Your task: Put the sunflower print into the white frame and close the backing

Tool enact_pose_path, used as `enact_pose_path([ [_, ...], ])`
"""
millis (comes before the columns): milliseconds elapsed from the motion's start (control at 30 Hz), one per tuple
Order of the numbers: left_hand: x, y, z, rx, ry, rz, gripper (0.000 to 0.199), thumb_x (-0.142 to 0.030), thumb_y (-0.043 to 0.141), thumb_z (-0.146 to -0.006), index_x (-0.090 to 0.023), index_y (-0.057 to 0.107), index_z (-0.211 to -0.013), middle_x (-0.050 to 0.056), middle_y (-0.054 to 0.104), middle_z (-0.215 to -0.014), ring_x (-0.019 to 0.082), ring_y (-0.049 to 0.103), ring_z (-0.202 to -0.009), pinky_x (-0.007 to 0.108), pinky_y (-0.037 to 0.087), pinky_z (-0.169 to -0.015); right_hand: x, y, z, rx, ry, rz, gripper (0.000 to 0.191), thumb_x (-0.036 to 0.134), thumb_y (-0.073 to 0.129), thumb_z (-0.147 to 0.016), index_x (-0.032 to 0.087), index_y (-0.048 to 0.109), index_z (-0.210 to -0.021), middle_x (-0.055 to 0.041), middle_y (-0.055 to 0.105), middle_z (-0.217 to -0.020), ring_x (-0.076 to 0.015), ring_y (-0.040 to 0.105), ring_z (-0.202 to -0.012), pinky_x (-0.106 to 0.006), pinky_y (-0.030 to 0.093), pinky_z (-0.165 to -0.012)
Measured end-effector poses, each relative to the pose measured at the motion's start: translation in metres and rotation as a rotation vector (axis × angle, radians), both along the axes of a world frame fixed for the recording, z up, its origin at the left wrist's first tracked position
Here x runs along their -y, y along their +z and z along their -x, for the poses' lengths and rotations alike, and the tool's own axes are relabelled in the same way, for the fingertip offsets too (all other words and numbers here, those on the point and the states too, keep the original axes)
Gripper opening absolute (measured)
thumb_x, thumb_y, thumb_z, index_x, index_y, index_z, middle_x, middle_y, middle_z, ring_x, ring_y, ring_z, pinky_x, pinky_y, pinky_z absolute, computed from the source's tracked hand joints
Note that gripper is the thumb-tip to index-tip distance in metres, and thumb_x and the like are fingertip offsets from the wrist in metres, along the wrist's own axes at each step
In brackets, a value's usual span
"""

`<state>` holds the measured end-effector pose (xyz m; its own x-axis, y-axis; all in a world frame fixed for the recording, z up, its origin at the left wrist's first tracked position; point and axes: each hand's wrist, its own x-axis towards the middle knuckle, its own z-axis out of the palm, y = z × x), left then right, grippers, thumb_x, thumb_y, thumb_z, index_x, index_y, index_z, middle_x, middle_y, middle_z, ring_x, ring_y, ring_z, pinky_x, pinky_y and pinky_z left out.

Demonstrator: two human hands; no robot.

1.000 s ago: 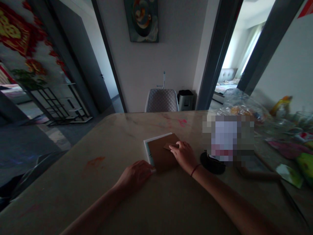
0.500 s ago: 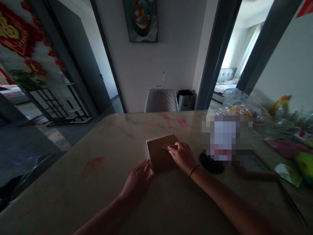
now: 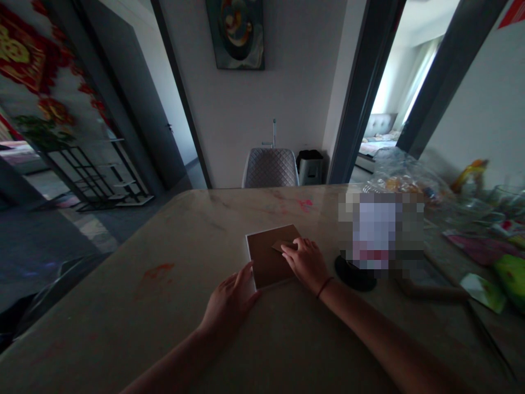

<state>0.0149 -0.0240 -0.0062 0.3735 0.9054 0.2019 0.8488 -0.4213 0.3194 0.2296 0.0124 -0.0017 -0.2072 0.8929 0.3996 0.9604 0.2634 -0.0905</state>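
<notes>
A flat, square picture frame [image 3: 266,268] with a brown back and a thin white rim lies on the table, its back facing up. My right hand [image 3: 307,262], with a dark red cord at the wrist, rests over its right side. Between the fingers of that hand is a small brown flap [image 3: 281,245], whose pointed end sticks out to the left. My left hand [image 3: 229,301] is at the lower left corner of the frame, fingers stretched, the index fingertip at the left edge and the thumb near the bottom edge.
To the right stands a blurred-out item [image 3: 375,235] on a round black base [image 3: 356,273]. Beyond it are a dark-rimmed tray [image 3: 435,294], a clear plastic bag [image 3: 396,164] and glassware [image 3: 506,197]. A grey quilted chair [image 3: 271,168] stands past the table's far edge.
My left hand has shifted slightly, its index fingertip lifting up along the left edge, uncovering the frame's lower left corner. My right hand stays almost still on the flap.
</notes>
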Motion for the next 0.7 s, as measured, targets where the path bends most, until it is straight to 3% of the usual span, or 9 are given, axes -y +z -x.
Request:
enact_pose_path([
  [167, -0.002, -0.003, 0.001, -0.034, -0.005, -0.044, 0.049, -0.049, 0.046, -0.081, -0.02, 0.051, -0.12, 0.007, 0.058, -0.121, 0.023, 0.055, -0.109, 0.038, 0.044, -0.092, 0.0, -0.001, 0.001, 0.014, 0.003, -0.018, 0.024, 0.029, 0.049, -0.085, 0.028, 0.061, -0.106, -0.0083, 0.056, -0.091, -0.0203, 0.049, -0.09, -0.033, 0.036, -0.078],
  [467, -0.006, -0.009, 0.004, -0.095, -0.084, -0.133, 0.039, -0.041, 0.042, -0.086, -0.021, 0.056, -0.116, 0.006, 0.061, -0.117, 0.019, 0.057, -0.106, 0.034, 0.048, -0.087, -0.003, -0.004, -0.001, -0.055, 0.031, -0.005, 0.024, 0.027, 0.052, -0.083, 0.029, 0.063, -0.104, -0.0076, 0.056, -0.091, -0.0196, 0.05, -0.089, -0.033, 0.037, -0.078],
  [700, -0.007, -0.007, 0.004, -0.162, -0.165, -0.343, 0.033, -0.04, 0.048, -0.083, -0.02, 0.063, -0.106, 0.008, 0.065, -0.11, 0.025, 0.056, -0.107, 0.042, 0.047, -0.088, -0.009, -0.013, -0.005, -0.223, 0.05, 0.017, 0.024, 0.029, 0.054, -0.081, 0.029, 0.066, -0.101, -0.0067, 0.056, -0.091, -0.0195, 0.05, -0.091, -0.034, 0.04, -0.079],
])
